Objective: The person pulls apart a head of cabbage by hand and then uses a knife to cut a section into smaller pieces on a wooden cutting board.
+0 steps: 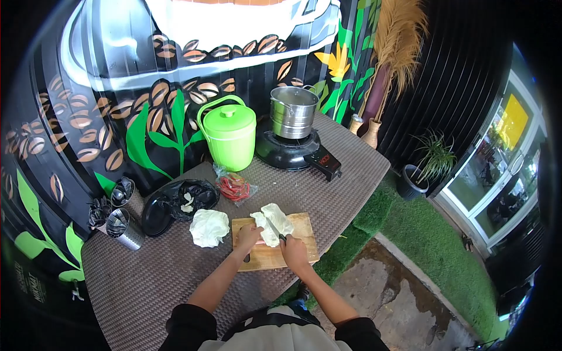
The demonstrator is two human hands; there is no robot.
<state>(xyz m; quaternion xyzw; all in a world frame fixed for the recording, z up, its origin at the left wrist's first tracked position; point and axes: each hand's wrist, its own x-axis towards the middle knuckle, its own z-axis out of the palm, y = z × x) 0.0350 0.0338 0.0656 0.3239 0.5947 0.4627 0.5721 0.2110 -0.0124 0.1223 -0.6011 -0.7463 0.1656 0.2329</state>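
Observation:
A wooden cutting board (pixel 301 225) lies near the front edge of the woven table. On it rest pale cabbage leaves (pixel 275 220). My left hand (pixel 248 237) presses down on the leaves at their left side. My right hand (pixel 294 251) grips a knife (pixel 275 228) whose blade angles up and left into the cabbage. A larger piece of cabbage (pixel 209 227) sits on the table just left of the board.
A black bag (pixel 178 202) with scraps and a clear bag of red chilies (pixel 234 187) lie behind the board. A green lidded bucket (pixel 228 137) and a steel pot (pixel 293 111) on an induction cooker (pixel 293 153) stand at the back. Utensil holders (pixel 120 225) stand left.

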